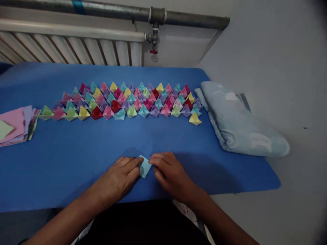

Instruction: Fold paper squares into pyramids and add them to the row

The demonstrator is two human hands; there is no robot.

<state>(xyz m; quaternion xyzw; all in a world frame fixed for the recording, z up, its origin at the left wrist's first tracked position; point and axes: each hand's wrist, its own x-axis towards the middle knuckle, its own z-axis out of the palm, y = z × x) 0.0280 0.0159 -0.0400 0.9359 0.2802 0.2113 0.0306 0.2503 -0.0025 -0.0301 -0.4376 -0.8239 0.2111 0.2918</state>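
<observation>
Your left fingers (133, 163) grasp the light-blue paper square (145, 168) by its left edge, your right fingers (157, 161) by its right corner; beyond both, paper boats (143, 111) stand in rows.

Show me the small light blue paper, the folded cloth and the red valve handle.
Light blue paper (145, 167): head view, the middle of its visible face.
Folded cloth (241, 124): head view, the middle of its top.
Red valve handle (153, 52): head view, its middle.
</observation>
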